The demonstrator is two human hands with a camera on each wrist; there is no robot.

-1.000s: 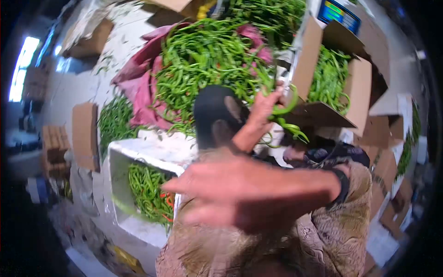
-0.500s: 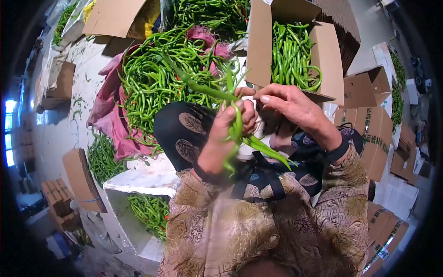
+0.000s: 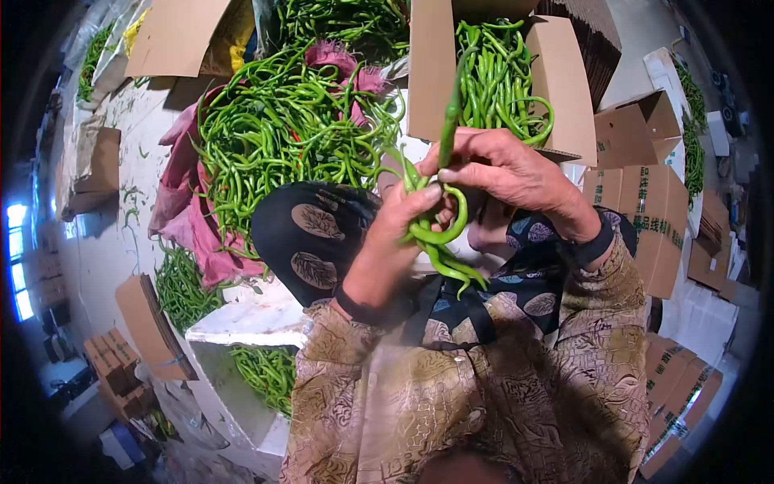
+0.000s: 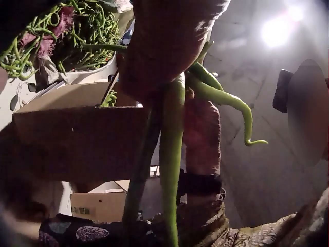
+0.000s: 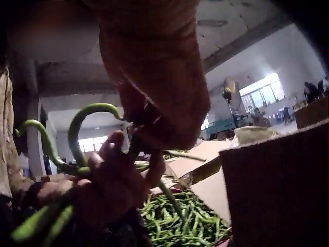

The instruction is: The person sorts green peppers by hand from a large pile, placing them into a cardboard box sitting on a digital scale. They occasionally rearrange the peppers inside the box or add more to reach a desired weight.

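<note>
Green chilli bunch (image 3: pixel 442 242): where is it, and how is it held? (Obs. 1)

It sits inside the left hand (image 3: pixel 391 246), with the fingers curled round its middle and the tips hanging below them. The right hand (image 3: pixel 512 173) pinches a single chilli (image 3: pixel 449 121) between thumb and forefinger, and it stands up above them. (Obs. 2)

Handling? (Obs. 1)

Judged light, bendy and smooth-skinned, likely to snap if kinked. Best taken mid-length with a loose hold, or by the stem end. (Obs. 2)
</note>
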